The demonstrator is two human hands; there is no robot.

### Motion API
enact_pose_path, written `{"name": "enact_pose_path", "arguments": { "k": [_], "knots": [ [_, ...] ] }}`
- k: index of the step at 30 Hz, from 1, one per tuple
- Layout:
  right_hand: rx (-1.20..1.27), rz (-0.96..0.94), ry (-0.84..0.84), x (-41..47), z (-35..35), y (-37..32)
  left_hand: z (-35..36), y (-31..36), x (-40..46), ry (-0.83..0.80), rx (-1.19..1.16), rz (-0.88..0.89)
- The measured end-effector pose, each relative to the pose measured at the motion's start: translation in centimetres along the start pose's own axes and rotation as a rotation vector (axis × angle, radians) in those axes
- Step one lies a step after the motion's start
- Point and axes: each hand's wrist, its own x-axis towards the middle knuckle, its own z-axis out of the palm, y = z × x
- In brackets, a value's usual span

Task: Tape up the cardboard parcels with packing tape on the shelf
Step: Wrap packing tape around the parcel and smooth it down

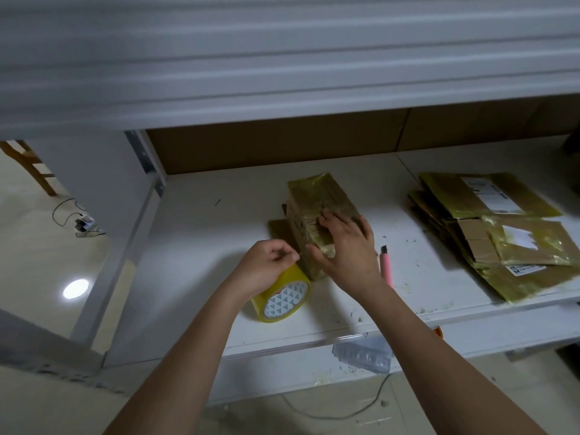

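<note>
**Parcel held on the shelf, tape roll in the left hand**

A white shelf (201, 233) is seen from above, with brown cardboard lining its back wall. Near its right edge a stack of flat taped parcels (502, 233) is laid, some bearing white labels. Toward the middle of the shelf a cardboard parcel (317, 199), wrapped in yellowish tape, is stood on its side, its long axis running from the front toward the back wall. A smaller flat brown piece is seen just beside its left face, partly hidden.

The right hand (348, 246) is laid over the parcel's near end, fingers spread and fairly straight, thumb pressed against the left face; its grip is open, nothing being pinched. The left hand (266, 265) is curled closed over the top of a roll of yellow packing tape (284, 298), which is stood on edge near the shelf's front edge, just left of the parcel. The fingertips are drawn together as if pinching the tape end, though the strip itself cannot be made out.

A pink utility knife (386, 265) is laid just right of the right hand.
</note>
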Motion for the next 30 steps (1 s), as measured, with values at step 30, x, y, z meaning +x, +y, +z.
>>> {"name": "enact_pose_path", "arguments": {
  "k": [30],
  "knots": [
    [0.544, 0.186, 0.266, -2.9, -6.1, 7.2, 1.6, -0.4, -1.4, 0.165, -0.008, 0.011]
  ]
}}
